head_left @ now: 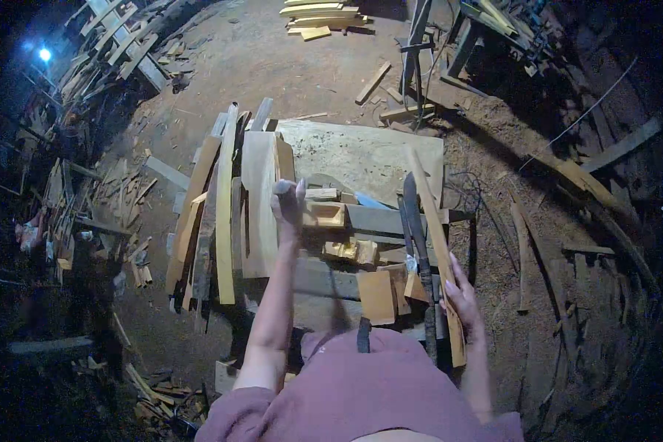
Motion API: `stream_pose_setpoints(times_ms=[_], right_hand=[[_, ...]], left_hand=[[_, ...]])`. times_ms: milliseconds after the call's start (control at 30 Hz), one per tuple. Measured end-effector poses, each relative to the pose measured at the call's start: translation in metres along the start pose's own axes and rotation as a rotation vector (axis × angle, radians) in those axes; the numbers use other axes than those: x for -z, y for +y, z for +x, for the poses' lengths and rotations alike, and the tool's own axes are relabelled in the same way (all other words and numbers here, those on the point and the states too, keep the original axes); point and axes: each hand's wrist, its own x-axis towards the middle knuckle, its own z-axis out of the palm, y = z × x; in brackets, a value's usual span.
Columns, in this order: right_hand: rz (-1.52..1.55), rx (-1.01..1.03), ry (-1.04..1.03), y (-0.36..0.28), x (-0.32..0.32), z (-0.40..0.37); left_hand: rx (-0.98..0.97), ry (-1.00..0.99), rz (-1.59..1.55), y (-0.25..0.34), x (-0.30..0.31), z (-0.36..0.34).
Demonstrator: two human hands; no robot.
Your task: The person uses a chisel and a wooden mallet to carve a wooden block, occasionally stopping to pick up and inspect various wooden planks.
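Note:
My left hand is closed at the right edge of a wide, pale wooden board; its curled fingers are partly hidden. My right hand grips the near part of a long wooden strip from its right side. That strip slants away from me across the right side of the bench. Just left of it lies a machete with a dark blade. Between my hands are a hollowed wooden block, a yellowish wooden piece and a flat, square wooden piece.
Several long planks stand along the bench's left side. A large wooden sheet covers the far part. Stacked yellow boards lie on the dirt floor beyond, and scrap wood is scattered at the left. A wooden stand rises at the back right.

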Motion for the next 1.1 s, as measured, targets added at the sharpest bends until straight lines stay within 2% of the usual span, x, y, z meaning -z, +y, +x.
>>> stream_pose_setpoints(times_ms=[33,67,167,200,233,267,333,367,400,433,467,500,533,567,600,700,733,800,833,867,933,967,1033,1067,1100], right_hand=[[-0.126,0.177,-0.012,-0.002,-0.002,0.007],[-0.253,0.353,-0.026,-0.005,-0.005,0.013],[-0.225,0.332,-0.11,-0.037,-0.018,0.019],[-0.233,0.312,-0.145,-0.049,-0.023,0.019],[-0.127,0.206,-0.192,-0.066,-0.03,0.015],[-0.126,0.204,-0.189,-0.082,-0.035,0.014],[-0.47,0.295,-0.258,-0.111,-0.043,0.018],[-0.65,0.584,-0.253,-0.122,-0.049,0.022],[-0.646,0.586,-0.247,-0.144,-0.058,0.019],[-0.82,0.694,-0.294,-0.173,-0.072,0.008],[-0.993,0.801,-0.336,-0.199,-0.087,0.0],[-0.98,0.801,-0.324,-0.219,-0.102,-0.005],[-1.143,0.909,-0.354,-0.237,-0.117,-0.009],[-1.313,1.013,-0.384,-0.249,-0.13,-0.008],[-1.31,1.003,-0.375,-0.256,-0.144,-0.003],[-1.459,1.202,-0.473,-0.262,-0.167,0.024],[-1.457,1.189,-0.468,-0.267,-0.171,0.033],[-1.864,0.946,-0.518,-0.276,-0.177,0.046],[-1.982,0.699,-0.568,-0.294,-0.193,0.035],[-2.004,0.871,-0.455,-0.293,-0.192,0.037],[-1.845,1.229,-0.267,-0.287,-0.192,0.038],[-1.838,1.214,-0.264,-0.286,-0.197,0.032],[-1.639,1.166,-0.441,-0.29,-0.207,0.018],[-1.638,1.156,-0.433,-0.282,-0.206,0.03],[-1.635,1.062,-0.503,-0.265,-0.203,0.051]], left_hand=[[-0.112,0.01,0.124,-0.002,0.001,0.005],[-0.11,0.013,0.119,-0.004,0.002,0.004],[-0.177,0.021,0.155,0.0,0.005,-0.002],[-0.104,0.08,-0.022,0.017,0.003,-0.008],[-0.031,0.136,-0.199,0.027,0.003,-0.011],[-0.029,0.133,-0.2,0.011,0.006,-0.011],[-0.372,0.043,0.116,-0.037,0.015,-0.008],[-0.376,0.04,0.112,-0.038,0.017,-0.011],[-0.397,0.046,0.155,-0.037,0.02,-0.014],[-0.422,0.05,0.2,-0.036,0.023,-0.014],[-0.042,-0.001,-0.166,-0.019,0.024,-0.014],[-0.315,0.143,0.011,-0.023,0.022,-0.017],[-0.589,0.286,0.183,-0.027,0.022,-0.018],[-0.596,0.273,0.179,-0.024,0.023,-0.015],[-0.517,0.233,0.124,-0.019,0.024,-0.016],[-0.26,0.108,-0.034,0.001,0.032,-0.024],[-0.174,0.067,-0.083,0.007,0.037,-0.025],[-0.005,-0.018,-0.172,0.012,0.046,-0.024],[-0.213,-0.167,0.089,-0.064,0.046,-0.003],[-0.215,-0.18,0.085,-0.056,0.044,-0.007],[-0.017,0.037,-0.353,-0.014,0.04,-0.022],[0.167,-0.081,-0.417,0.001,0.048,-0.017],[0.144,-0.102,-0.382,-0.061,0.046,-0.02],[0.114,-0.106,-0.354,-0.09,0.039,-0.024],[0.081,-0.109,-0.327,-0.148,0.123,-0.107]])
